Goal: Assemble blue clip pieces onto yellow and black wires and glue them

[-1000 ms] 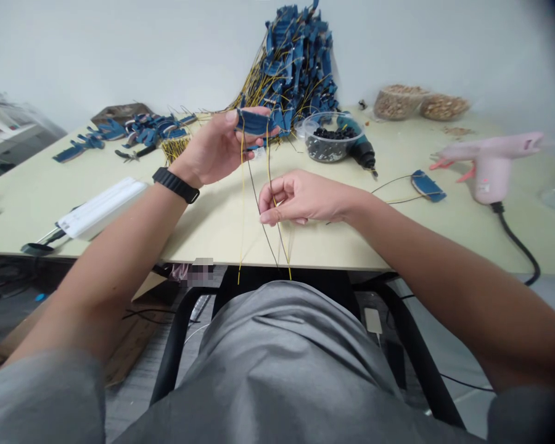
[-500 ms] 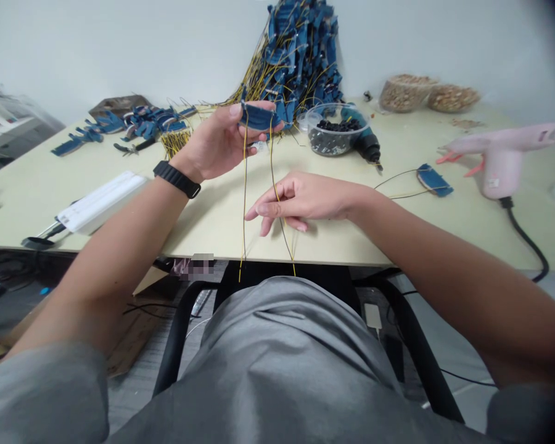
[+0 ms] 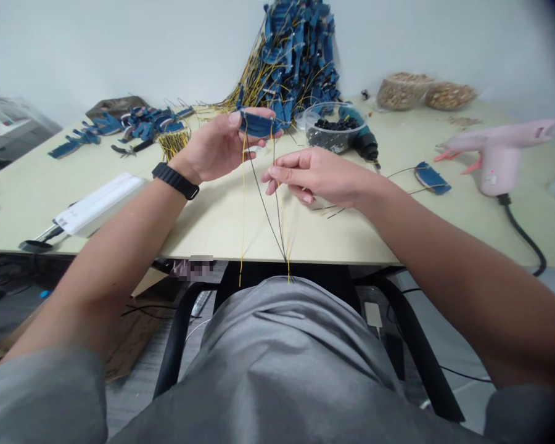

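Observation:
A small curved blue piece (image 3: 259,125) is held up in my left hand (image 3: 217,145), pinched between the thumb and fingers. Thin yellow and black wires (image 3: 264,203) hang from both its ends, down past the table's front edge to my lap. My right hand (image 3: 317,176) is just below and right of the piece, thumb and fingertips drawn together at the right-hand wires; exactly which strands lie between them is hard to see. One black wire slants from the piece's left end toward the right-hand wires.
A big pile of wired blue pieces (image 3: 298,61) stands at the back. A clear tub (image 3: 321,139) of black parts sits before a drill (image 3: 365,145). On the right are another blue piece (image 3: 432,177) and a pink glue gun (image 3: 502,154); pliers (image 3: 132,148) and a white box (image 3: 99,203) are left.
My right hand has risen toward the blue piece and its fingers have drawn closer together. The left black wire now slants right, away from its yellow wire. My left hand stays nearly still.

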Available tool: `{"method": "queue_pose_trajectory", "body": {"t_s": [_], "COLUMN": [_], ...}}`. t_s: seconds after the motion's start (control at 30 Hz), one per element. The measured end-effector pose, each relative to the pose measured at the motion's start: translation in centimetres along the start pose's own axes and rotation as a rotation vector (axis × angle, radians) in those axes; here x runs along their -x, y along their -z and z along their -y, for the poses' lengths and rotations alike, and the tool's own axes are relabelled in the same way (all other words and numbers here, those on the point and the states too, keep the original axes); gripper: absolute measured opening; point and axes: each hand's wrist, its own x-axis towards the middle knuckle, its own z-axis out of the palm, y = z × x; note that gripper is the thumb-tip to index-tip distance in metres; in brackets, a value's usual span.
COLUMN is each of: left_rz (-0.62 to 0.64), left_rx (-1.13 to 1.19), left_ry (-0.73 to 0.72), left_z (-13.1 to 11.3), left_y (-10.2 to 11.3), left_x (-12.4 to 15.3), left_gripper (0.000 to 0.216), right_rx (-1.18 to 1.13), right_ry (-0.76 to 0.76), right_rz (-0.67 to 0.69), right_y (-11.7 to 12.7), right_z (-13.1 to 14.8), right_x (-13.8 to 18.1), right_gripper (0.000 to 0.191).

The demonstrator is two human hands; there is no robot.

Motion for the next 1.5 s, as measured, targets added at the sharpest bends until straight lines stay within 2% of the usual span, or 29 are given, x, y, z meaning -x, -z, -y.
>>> {"method": "queue_pose_trajectory", "body": {"t_s": [0.27,0.5,0.7,0.93,1.07,1.3,1.5], "left_rz": [0.052,0.089,0.095,0.086,0.07,0.072,0.072], "left_rx": [0.003,-0.082,-0.122,-0.212,-0.244,-0.316,-0.453], "left_ry": [-0.015,-0.059,-0.107,-0.136,-0.148,-0.179,-0.246], "left_z": [1.5,1.2,1.2,1.1,1.0,1.4,1.2], "left_y": [0.4,-0.4,-0.5,-1.6,-1.9,-1.8,-2.3], "left_x": [-0.2,0.2,-0.3,-0.3,-0.2,-0.3,-0.2], "left_gripper": [0.076,0.074,0.071,0.07,0.071,0.083,0.107], "right_rx": [-0.199,-0.218,-0.299,-0.389,-0.425,-0.43,-0.361], "right_ry": [0.017,0.011,-0.043,-0.098,-0.132,-0.148,-0.149], "right_rz": [-0.216,-0.302,-0.315,-0.336,-0.363,-0.291,-0.285], "right_y": [0.1,-0.3,0.1,0.4,0.4,1.6,2.0], "right_z": [-0.4,-1.0,-1.4,-1.0,-0.4,-0.6,-0.3], "right_x": [-0.9,-1.6,-2.0,-1.8,-1.4,-1.3,-1.1], "right_gripper": [0.032,0.03,0.029,0.028,0.035,0.039,0.044]}}
